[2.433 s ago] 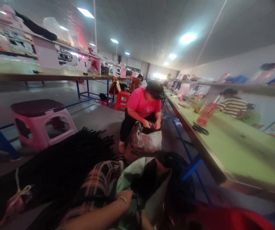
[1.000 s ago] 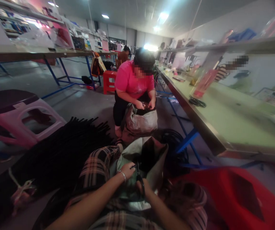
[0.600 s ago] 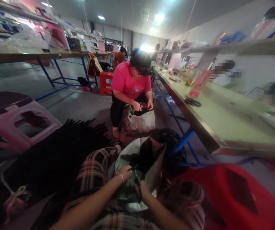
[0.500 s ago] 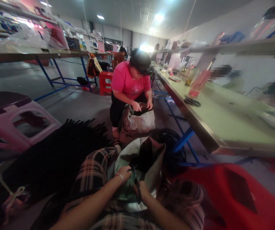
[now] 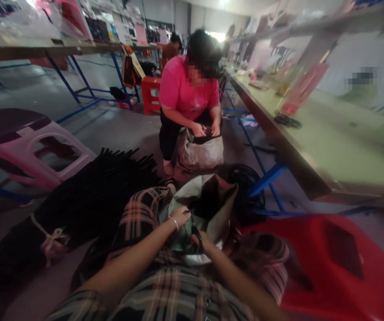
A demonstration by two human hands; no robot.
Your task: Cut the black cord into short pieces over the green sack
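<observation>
My right hand [image 5: 201, 243] is closed around the handles of black scissors [image 5: 196, 231], whose blades point up and away toward my other hand. My left hand [image 5: 181, 216], with a bracelet at the wrist, pinches a black strip; only a small dark end shows at its fingertips, close by the scissor tips. Both hands are over an open pale sack [image 5: 192, 189] that stands between my knees, its inside dark. Beside my left leg lies a large bundle of black strips [image 5: 101, 191], tied with a pale cord [image 5: 49, 234].
Facing me, a person in a pink shirt [image 5: 178, 84] bends over another sack [image 5: 201, 154]. A pink stool [image 5: 58, 133] stands left, a red plastic stool [image 5: 372, 267] lies right. A long worktable [image 5: 339, 147] runs along the right, with coiled black cable [image 5: 248, 187] beneath.
The camera has tipped downward, so the scene sits higher in view. Both hands stay over the sack, the scissors still in my right hand near the left fingertips.
</observation>
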